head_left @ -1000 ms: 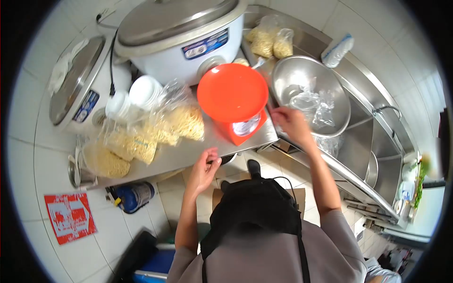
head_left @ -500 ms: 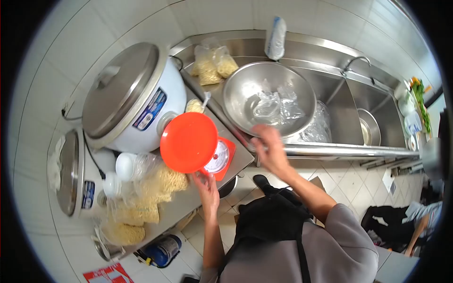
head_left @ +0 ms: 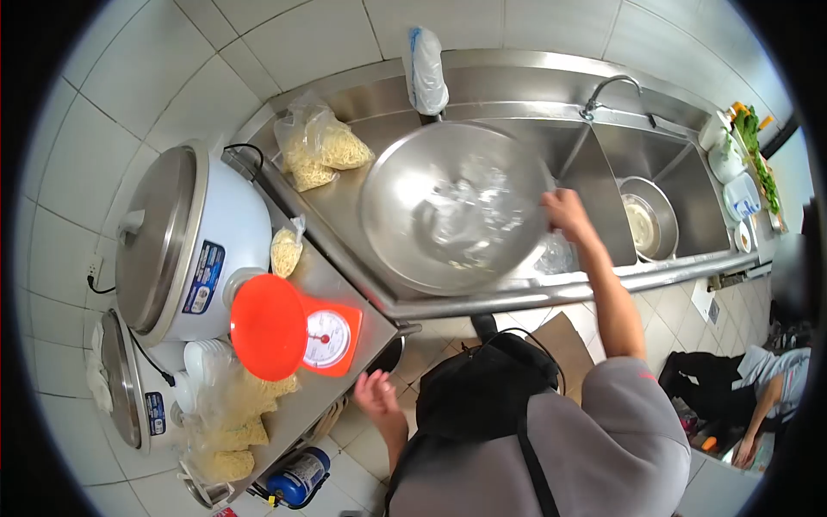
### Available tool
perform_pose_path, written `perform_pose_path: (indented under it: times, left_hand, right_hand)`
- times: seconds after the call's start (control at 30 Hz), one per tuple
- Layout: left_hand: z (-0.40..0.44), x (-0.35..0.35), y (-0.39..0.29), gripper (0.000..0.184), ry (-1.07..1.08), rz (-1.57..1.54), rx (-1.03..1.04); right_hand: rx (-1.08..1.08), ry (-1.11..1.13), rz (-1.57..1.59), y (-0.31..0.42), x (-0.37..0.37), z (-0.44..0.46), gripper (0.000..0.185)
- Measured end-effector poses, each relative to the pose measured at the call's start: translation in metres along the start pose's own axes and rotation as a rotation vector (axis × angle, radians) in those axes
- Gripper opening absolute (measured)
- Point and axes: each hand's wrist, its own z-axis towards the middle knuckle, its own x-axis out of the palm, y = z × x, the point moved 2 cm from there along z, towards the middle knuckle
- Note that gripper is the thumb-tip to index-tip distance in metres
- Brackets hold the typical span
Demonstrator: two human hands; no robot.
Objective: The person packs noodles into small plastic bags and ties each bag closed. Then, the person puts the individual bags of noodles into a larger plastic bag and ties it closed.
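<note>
My right hand [head_left: 564,211] grips the right rim of a large steel bowl [head_left: 396,215] at the sink unit. Crumpled clear plastic bags [head_left: 474,211] lie inside the bowl, slightly blurred. My left hand [head_left: 376,395] is in the air by the counter edge, fingers apart, holding nothing. Just above it stands a red kitchen scale [head_left: 351,332] with a round red pan [head_left: 267,327]. A small knotted bag of noodles [head_left: 286,252] sits behind the scale, and larger noodle bags [head_left: 340,146] lie left of the bowl.
Two big cookers [head_left: 233,215] [head_left: 151,405] line the left wall. More noodle bags [head_left: 228,465] and white cups [head_left: 205,360] are on the counter. Right of the bowl are sink basins with a faucet [head_left: 603,95] and steel pot [head_left: 659,215]. Another person [head_left: 758,388] is at far right.
The view has swung toward the sink. My right hand has gone from the bowl's near side to its right rim and closed on it. My left hand has come away from the scale.
</note>
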Motion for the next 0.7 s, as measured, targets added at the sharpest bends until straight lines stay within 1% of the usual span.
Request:
perform_pose_path:
  times: [0.07, 0.1, 0.13, 0.2, 0.27, 0.33, 0.37, 0.4, 0.43, 0.47, 0.5, 0.53, 0.57, 0.6, 0.63, 0.67, 0.7]
  left_hand:
    - [0.004, 0.0, -0.013, 0.039, -0.148, 0.003, 0.001]
    - [0.005, 0.001, -0.02, 0.036, -0.225, 0.004, -0.005]
    - [0.007, 0.006, -0.026, 0.035, -0.231, 0.033, -0.001]
    - [0.009, 0.019, -0.036, 0.033, -0.246, 0.086, 0.005]
    - [0.011, 0.038, -0.044, 0.032, -0.253, 0.118, 0.041]
    - [0.012, 0.046, -0.039, 0.031, -0.285, 0.162, 0.086]
    - [0.012, 0.049, -0.038, 0.031, -0.345, 0.162, 0.046]
    - [0.012, 0.05, -0.036, 0.032, -0.391, 0.164, 0.034]
    - [0.013, 0.047, -0.033, 0.032, -0.442, 0.166, 0.028]
    - [0.015, 0.043, -0.03, 0.032, -0.495, 0.166, 0.026]
    - [0.017, 0.037, -0.028, 0.033, -0.549, 0.177, 0.043]
    - [0.018, 0.03, -0.026, 0.034, -0.605, 0.187, 0.056]
    - [0.018, 0.024, -0.023, 0.035, -0.665, 0.194, 0.066]
    - [0.017, 0.016, -0.02, 0.035, -0.705, 0.199, 0.069]
    - [0.018, 0.005, -0.017, 0.036, -0.745, 0.206, 0.077]
    - [0.02, -0.004, -0.016, 0.036, -0.777, 0.219, 0.09]
    - [0.023, -0.011, -0.015, 0.036, -0.805, 0.21, 0.043]
  right_hand:
    - [-0.03, -0.075, -0.077, 0.003, -0.066, -0.004, 0.028]
    - [0.02, -0.122, -0.088, -0.003, -0.096, -0.003, 0.027]
    - [-0.056, -0.172, -0.223, -0.004, -0.124, -0.006, 0.027]
    - [-0.059, -0.204, -0.261, -0.044, -0.167, 0.012, 0.027]
    - [-0.003, -0.244, -0.494, -0.066, -0.186, 0.025, 0.027]
    - [-0.036, -0.273, -0.538, -0.095, -0.176, 0.045, 0.026]
    - [-0.066, -0.268, -0.449, -0.118, -0.164, 0.058, 0.025]
    - [0.118, -0.212, -0.469, -0.122, -0.143, 0.068, 0.024]
    - [0.272, -0.167, -0.358, -0.128, -0.119, 0.078, 0.027]
    - [0.129, -0.213, -0.484, -0.213, -0.102, 0.118, 0.031]
    - [0.13, -0.18, -0.408, -0.272, -0.084, 0.142, 0.035]
    - [-0.03, -0.334, -0.536, -0.32, -0.059, 0.16, 0.035]
    - [0.004, -0.353, -0.486, -0.346, -0.041, 0.167, 0.037]
    - [0.17, -0.195, -0.371, -0.383, -0.031, 0.179, 0.04]
    - [0.277, -0.144, -0.124, -0.35, -0.02, 0.158, 0.038]
    - [0.374, -0.113, -0.21, -0.431, -0.011, 0.184, 0.036]
    - [0.513, -0.072, 0.037, -0.399, -0.003, 0.166, 0.037]
